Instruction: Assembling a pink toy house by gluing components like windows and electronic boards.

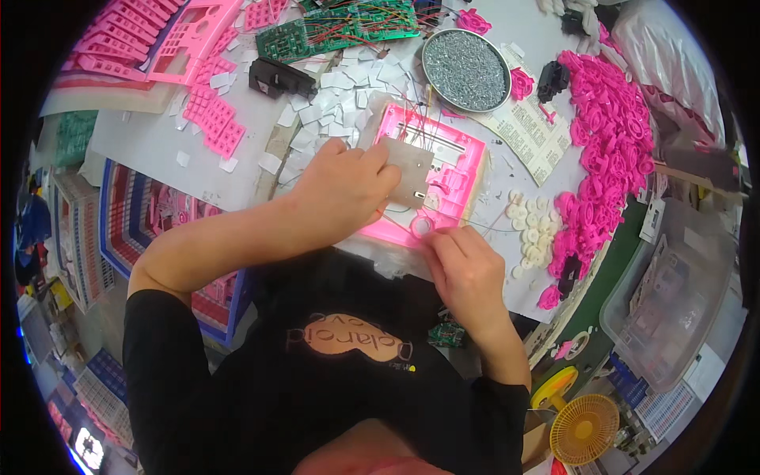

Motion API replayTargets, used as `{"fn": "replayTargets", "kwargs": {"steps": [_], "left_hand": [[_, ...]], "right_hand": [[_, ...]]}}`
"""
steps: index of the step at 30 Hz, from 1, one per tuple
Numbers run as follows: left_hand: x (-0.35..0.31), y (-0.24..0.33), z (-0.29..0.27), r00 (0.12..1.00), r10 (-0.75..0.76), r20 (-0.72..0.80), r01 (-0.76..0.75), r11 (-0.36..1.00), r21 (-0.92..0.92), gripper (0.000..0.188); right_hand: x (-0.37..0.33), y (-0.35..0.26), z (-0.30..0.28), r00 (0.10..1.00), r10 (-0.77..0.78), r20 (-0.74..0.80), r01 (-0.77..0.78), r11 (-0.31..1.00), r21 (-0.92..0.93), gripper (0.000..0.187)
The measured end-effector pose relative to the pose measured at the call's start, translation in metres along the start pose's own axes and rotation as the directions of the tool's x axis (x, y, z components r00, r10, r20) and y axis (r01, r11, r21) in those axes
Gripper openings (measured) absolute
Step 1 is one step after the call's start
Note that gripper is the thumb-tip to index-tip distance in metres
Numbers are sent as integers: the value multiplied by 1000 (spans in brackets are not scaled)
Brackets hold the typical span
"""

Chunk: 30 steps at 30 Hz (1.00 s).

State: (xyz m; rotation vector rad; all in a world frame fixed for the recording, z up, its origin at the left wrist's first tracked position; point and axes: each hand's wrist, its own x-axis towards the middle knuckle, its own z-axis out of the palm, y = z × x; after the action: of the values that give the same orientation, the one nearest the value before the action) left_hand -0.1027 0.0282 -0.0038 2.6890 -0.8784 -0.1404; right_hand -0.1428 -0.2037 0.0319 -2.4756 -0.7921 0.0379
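A pink plastic casing (473, 158) lies in front of me, with metal strips and thin wires inside it. My left hand (348, 186) is closed on the left edge of a flat grey metal plate (412, 170), which it holds over the casing. The plate hides part of the casing's middle. My right hand (469, 273) is pinched at the casing's near edge, beside a pink ring (423, 226). Thin wires run close to its fingertips; whatever lies between them is too small to make out.
A round tray of small screws (467, 71) stands behind the casing, near green circuit boards (340, 32) with wires. White paper pieces (348, 87) lie scattered to the left. Pink parts (598, 158) are heaped at right, beside white discs (532, 229).
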Motion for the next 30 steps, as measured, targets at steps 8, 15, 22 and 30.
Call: {"fn": "replayTargets", "kwargs": {"steps": [8, 15, 22, 30], "left_hand": [[-21, 37, -8, 983, 169, -67, -181, 932, -313, 36], [-24, 32, 34, 955, 235, -181, -281, 911, -301, 23], [-25, 26, 33, 944, 301, -137, -329, 897, -296, 23], [-19, 31, 32, 894, 448, -31, -447, 884, -134, 44]], "right_hand": [[-18, 16, 0, 998, -49, 33, 50, 997, -50, 18], [-17, 18, 5, 989, -132, 72, 137, 988, -72, 17], [-46, 49, 38, 951, -186, -246, 169, 982, -87, 35], [-59, 26, 23, 996, -79, -51, 60, 951, -302, 44]]}}
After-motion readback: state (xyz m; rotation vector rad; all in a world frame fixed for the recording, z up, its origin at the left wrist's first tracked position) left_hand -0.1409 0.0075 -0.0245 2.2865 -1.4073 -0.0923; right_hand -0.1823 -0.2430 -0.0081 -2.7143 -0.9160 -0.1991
